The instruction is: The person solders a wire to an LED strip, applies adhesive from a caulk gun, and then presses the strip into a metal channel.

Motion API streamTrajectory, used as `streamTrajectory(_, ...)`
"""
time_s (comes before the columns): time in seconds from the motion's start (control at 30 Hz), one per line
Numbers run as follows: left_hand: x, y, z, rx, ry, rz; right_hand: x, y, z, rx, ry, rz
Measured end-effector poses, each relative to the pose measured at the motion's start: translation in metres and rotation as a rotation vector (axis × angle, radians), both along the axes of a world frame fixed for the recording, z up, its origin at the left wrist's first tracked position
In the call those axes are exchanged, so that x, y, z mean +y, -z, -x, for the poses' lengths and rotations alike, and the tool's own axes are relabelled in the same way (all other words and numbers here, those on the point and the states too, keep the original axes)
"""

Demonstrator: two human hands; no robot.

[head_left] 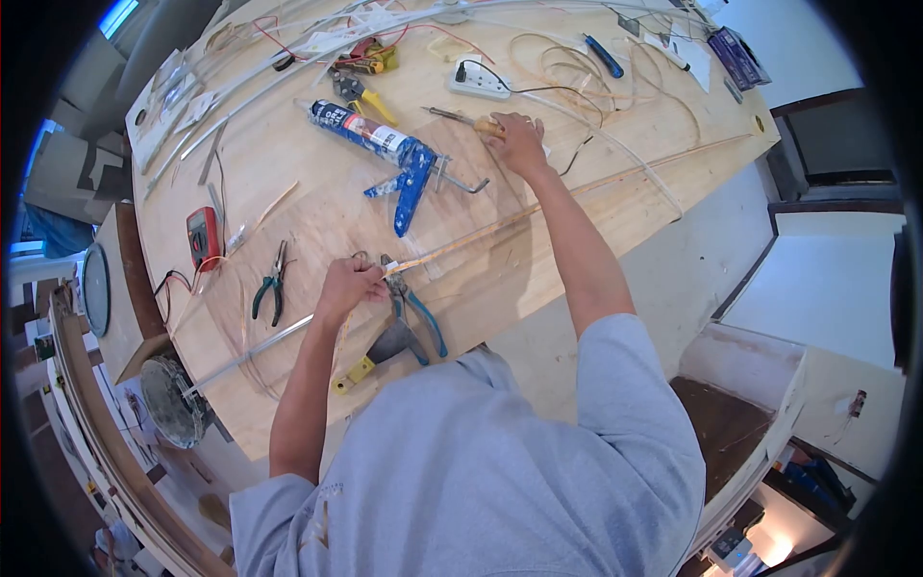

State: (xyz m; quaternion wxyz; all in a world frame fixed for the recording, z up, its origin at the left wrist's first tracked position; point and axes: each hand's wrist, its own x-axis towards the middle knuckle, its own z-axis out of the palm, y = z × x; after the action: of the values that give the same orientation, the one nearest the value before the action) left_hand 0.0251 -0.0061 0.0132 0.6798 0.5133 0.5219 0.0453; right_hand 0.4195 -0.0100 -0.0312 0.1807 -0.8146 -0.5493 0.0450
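Observation:
My left hand (354, 287) is closed near the table's front, its fingertips pinching an LED strip (452, 248). The strip runs from those fingers toward the far right corner, along a thin profile. Further up the table, my right hand (519, 144) is wrapped round the wooden handle of a soldering iron (460, 117), whose metal tip points left. Blue-handled pliers (423, 322) and a scraper with a yellow handle (358, 371) lie just right of and below my left hand. A blue caulking gun (409, 183) with a cartridge lies between my hands.
A red multimeter (202, 238) and green-handled pliers (272, 286) lie on the left of the wooden table (317, 216). Behind are yellow-handled cutters (361, 96), a white power strip (478, 81), coiled strip (567, 72), a blue cutter knife (604, 56) and long metal profiles (260, 91).

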Motion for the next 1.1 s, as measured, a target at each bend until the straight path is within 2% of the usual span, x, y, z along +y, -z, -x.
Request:
streamTrajectory(0.13,-0.002,0.001,0.004,-0.010,0.003,-0.007,0.000,-0.009,0.000,-0.046,-0.017,-0.157)
streamTrajectory(0.23,0.000,-0.005,-0.002,0.008,0.002,-0.014,0.000,-0.038,-0.001,0.248,-0.086,-0.443)
streamTrajectory(0.33,0.000,0.002,0.002,-0.007,0.020,-0.005,-0.020,-0.107,0.053,0.548,-0.048,-0.302)
streamTrajectory(0.47,0.000,0.001,0.002,0.012,0.024,-0.019,-0.049,-0.118,0.116,0.173,-0.102,-0.234)
streamTrajectory(0.53,0.000,0.001,0.002,-0.003,0.012,-0.012,-0.066,-0.115,0.140,0.439,-0.057,0.004)
streamTrajectory(0.63,0.002,0.004,0.003,-0.027,0.003,-0.006,-0.081,-0.053,0.173,0.852,0.004,0.094)
streamTrajectory(0.73,0.001,0.004,0.001,-0.029,-0.014,0.009,-0.063,-0.018,0.193,1.323,0.171,-0.113)
streamTrajectory(0.9,0.002,0.005,0.002,-0.055,-0.020,0.022,-0.031,-0.010,0.197,1.215,0.180,-0.137)
streamTrajectory(1.03,0.005,0.003,0.001,-0.056,0.012,-0.011,-0.024,-0.023,0.206,1.268,0.190,-0.227)
streamTrajectory(1.1,0.003,0.004,0.003,-0.055,0.016,-0.014,-0.029,-0.029,0.205,1.189,0.143,-0.239)
